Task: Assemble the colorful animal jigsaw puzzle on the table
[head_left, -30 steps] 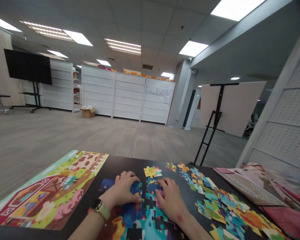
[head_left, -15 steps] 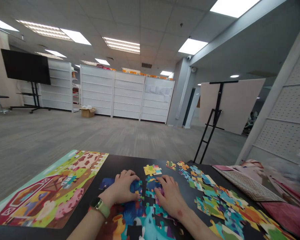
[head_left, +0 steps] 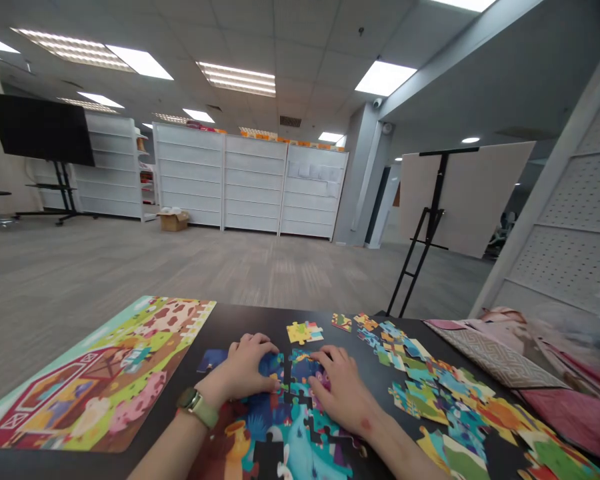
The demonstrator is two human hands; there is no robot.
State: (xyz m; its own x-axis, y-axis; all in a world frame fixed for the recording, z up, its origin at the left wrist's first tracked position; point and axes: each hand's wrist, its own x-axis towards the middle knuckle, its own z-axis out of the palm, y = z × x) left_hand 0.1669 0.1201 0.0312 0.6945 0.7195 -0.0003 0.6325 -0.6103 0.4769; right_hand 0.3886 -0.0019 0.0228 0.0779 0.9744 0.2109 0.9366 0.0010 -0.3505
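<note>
A partly joined jigsaw puzzle [head_left: 260,423] lies on the black table in front of me. My left hand [head_left: 247,367] rests over its upper left part, thumb and fingers curved around joined dark-blue jigsaw pieces [head_left: 271,365]. Opposite, my right hand [head_left: 341,385] has its thumb and fingertips on a joined group of blue jigsaw pieces [head_left: 300,367] with a purple figure. A narrow dark gap runs between the two groups. Black gaps also show lower in the puzzle. My palms hide part of the pieces.
Many loose pieces [head_left: 455,400] spread over the table's right side. A small yellow joined group [head_left: 304,332] lies beyond my hands. At the left is a farm picture sheet [head_left: 95,387]. A pink cloth item [head_left: 555,400] lies at the right edge; an easel [head_left: 425,233] stands behind.
The right group has shifted slightly toward the left one and toward me, with the gap below it narrower. Both hands keep nearly the same pose. The camera view has tilted slightly.
</note>
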